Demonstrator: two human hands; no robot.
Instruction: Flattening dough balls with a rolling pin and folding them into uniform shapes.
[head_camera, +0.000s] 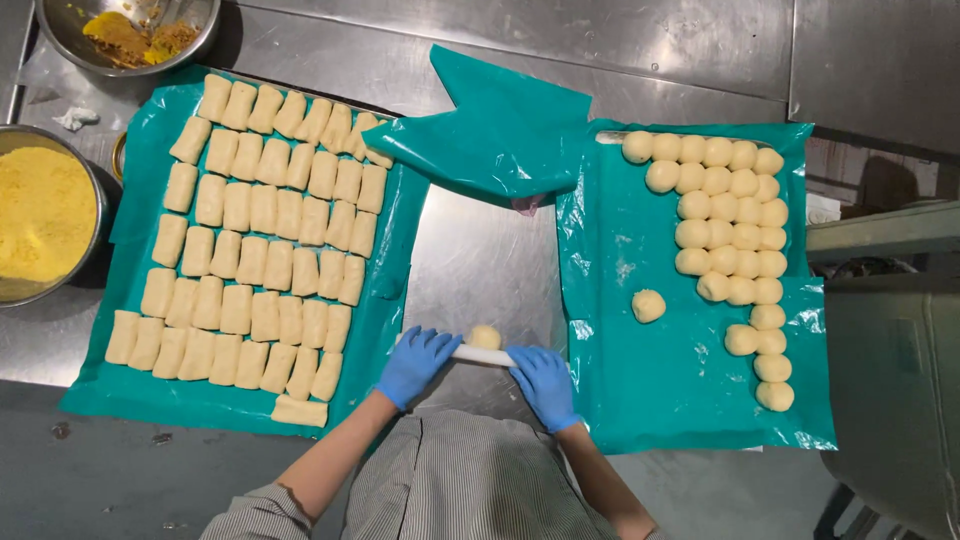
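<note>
L hand (415, 362) & R hand (543, 385), blue-gloved, palms flat on thin white rolling pin (482, 355), not clenched; round pale dough ball (485, 337) at pin's 12 o'clock, touching. Risk: uneven push, ball squirts off onto bare steel table (470, 260).

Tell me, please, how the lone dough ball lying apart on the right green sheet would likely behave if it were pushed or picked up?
The lone dough ball looks round, so a push would probably roll it across the smooth green sheet. It looks soft like the flattened pieces on the left, so a firm pinch would likely dent it. It seems small and probably light.
</note>
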